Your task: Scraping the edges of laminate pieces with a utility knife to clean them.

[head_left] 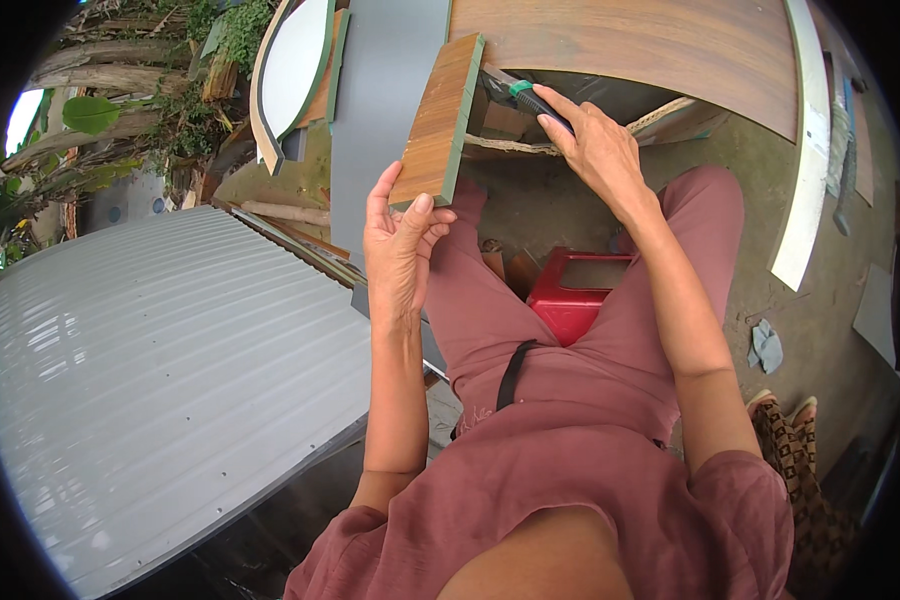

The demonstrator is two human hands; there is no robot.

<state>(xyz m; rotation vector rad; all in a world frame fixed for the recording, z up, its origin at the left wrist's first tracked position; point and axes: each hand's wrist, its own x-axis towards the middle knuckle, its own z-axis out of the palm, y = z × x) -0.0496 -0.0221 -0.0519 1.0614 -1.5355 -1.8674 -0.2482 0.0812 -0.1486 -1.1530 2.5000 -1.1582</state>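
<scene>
My left hand [398, 240] grips the lower end of a small wood-grain board [435, 125] between thumb and fingers. The board is tilted upright, its long narrow edge green and facing right. In my right hand [600, 150] is a utility knife [528, 93] with a black handle and a green part near the blade end. Its tip points up and left at the upper part of the board's green edge; I cannot tell whether the blade touches it.
A large wood-grain panel [630, 35] and a grey panel [385, 120] lie ahead. Below my knees stands a red plastic stool [565, 305]. Corrugated metal sheeting [180, 390] spreads at left. At right are a pale strip [808, 190], a rag [765, 346] and another person's patterned clothing [795, 450].
</scene>
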